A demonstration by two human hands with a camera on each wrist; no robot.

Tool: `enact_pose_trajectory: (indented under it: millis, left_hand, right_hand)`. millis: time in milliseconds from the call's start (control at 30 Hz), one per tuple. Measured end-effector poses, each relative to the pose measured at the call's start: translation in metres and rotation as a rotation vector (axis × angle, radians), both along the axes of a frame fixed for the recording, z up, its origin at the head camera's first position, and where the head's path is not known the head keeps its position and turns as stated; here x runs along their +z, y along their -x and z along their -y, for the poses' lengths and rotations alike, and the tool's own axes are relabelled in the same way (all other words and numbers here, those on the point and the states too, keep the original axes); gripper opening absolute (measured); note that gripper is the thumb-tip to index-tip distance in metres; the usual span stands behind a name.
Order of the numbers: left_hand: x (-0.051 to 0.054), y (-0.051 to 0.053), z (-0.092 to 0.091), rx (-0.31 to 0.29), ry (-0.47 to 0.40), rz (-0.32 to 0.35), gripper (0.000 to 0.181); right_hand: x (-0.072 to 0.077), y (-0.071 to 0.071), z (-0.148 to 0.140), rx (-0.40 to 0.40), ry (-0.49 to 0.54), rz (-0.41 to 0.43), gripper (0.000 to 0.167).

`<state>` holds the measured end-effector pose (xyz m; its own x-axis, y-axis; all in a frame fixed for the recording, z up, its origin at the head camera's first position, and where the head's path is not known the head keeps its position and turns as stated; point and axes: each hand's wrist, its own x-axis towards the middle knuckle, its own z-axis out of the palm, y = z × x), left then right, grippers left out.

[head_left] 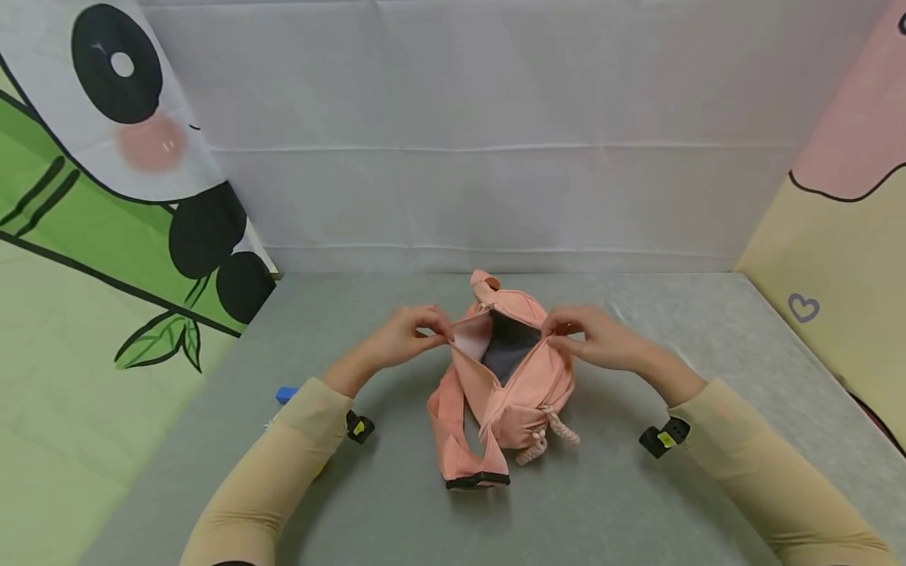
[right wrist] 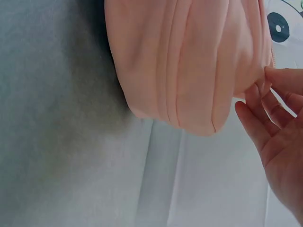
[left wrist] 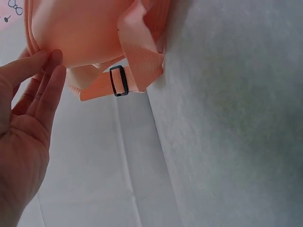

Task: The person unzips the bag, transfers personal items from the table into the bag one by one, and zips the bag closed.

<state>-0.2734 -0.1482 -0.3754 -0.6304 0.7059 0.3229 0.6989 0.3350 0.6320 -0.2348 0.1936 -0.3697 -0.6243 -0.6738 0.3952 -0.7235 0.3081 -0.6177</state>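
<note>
A small pink backpack (head_left: 527, 393) lies on the grey table, its zipped mouth spread wide so the dark grey lining (head_left: 508, 346) shows. My left hand (head_left: 410, 338) pinches one edge of the opening between thumb and fingers, as the left wrist view also shows with the hand (left wrist: 28, 109) at the zip edge. On the opposite edge, my right hand (head_left: 594, 338) pinches the fabric; in the right wrist view its thumb and fingers (right wrist: 279, 78) meet at the rim. A wide strap (head_left: 449, 424) with a black end hangs toward me. Nothing can be made out inside the bag.
Partly hidden behind the left sleeve (head_left: 283, 464) is a blue object (head_left: 286, 395), with a bit of something yellow lower down. A white cloth wall (head_left: 495, 196) closes off the back of the table (head_left: 602, 511); printed panels stand at both sides.
</note>
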Motion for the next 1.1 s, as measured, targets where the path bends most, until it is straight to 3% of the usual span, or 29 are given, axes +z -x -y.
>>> enact_pose_trajectory:
  millis: [267, 533, 767, 1100]
  left_hand:
    - [-0.008, -0.002, -0.005, -0.015, 0.098, -0.014, 0.016]
    - [-0.002, -0.006, 0.0, -0.002, 0.059, 0.01, 0.02]
    - [-0.004, -0.009, -0.005, 0.011, 0.115, -0.041, 0.018]
    - [0.002, -0.015, -0.015, -0.019, 0.096, -0.076, 0.019]
  right_hand:
    - [-0.005, 0.002, 0.008, 0.017, 0.023, 0.036, 0.011]
    - [-0.003, 0.003, -0.001, -0.006, -0.007, 0.096, 0.013]
    - [-0.002, 0.003, 0.001, -0.01, 0.001, 0.08, 0.013]
    - [0.0, 0.004, 0.007, 0.039, 0.026, 0.079, 0.01]
